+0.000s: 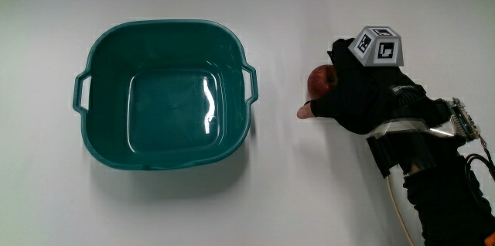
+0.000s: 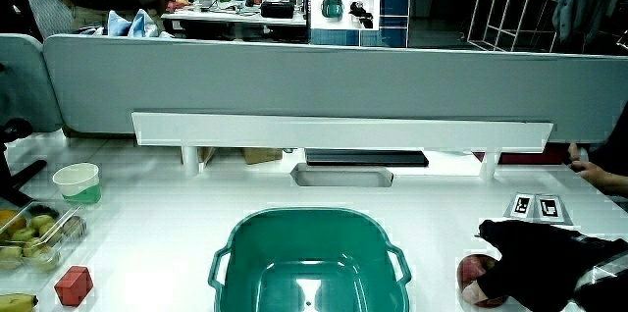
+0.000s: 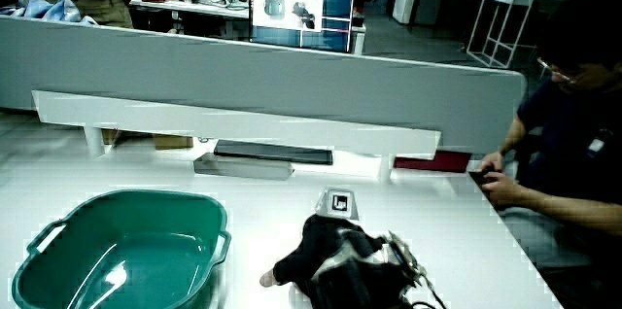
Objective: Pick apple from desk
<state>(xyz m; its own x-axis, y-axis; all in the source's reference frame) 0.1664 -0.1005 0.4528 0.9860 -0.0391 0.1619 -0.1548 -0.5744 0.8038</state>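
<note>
1. Main view: looks straight down, close over the table (image 1: 294, 199), framing the teal basin (image 1: 165, 95) beside the hand (image 1: 363, 95).
2. Side views: look forward and down across the table toward the low partition (image 2: 324, 81) (image 3: 292, 85).
3. All views share the basin (image 2: 309, 258) (image 3: 117, 246) and hand (image 2: 545, 258) (image 3: 335, 256).

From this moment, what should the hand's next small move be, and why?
Probably close the fingers fully round the apple and lift it straight off the table. The hand already lies over the apple, which rests on the table beside the teal basin, partly covered. How firm the grip is cannot be seen.
</note>
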